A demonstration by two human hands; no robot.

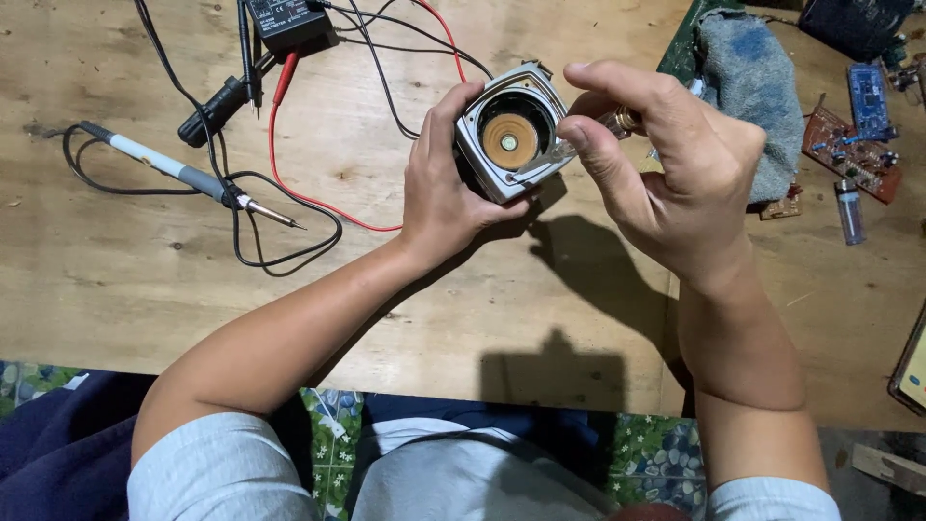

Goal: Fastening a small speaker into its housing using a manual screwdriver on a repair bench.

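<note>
Left hand (446, 188) cups a small square grey housing (511, 135) from its left side, thumb up along the near-left edge, other fingers wrapped behind it (those are hidden). The housing is held above the wooden bench (174, 289), tilted so its open face points toward the camera; inside sits a round black cavity with a copper-coloured disc (509, 143) at the centre. Right hand (666, 164) pinches a slim tool (579, 143) between thumb and forefinger, remaining fingers curled loosely behind; the tool has a clear shaft and a brassy collar near the fingers, and its tip lies on the housing's lower-right rim, just beside the disc. On the bench to the left, a soldering iron (183, 176) with a pale and grey handle lies apart from both hands, tip pointing right, its black cord looped around it. A red lead (289, 183) and black leads run up to a black box-shaped meter (289, 21) at the top edge (it carries a small pale label on its face, too small to make out). A grey-blue cloth (757, 87) lies behind the right hand. Far right: a brown circuit board (849, 150), a blue board (870, 96) and a small clear blue lighter (849, 210), all well apart from the housing.
</note>
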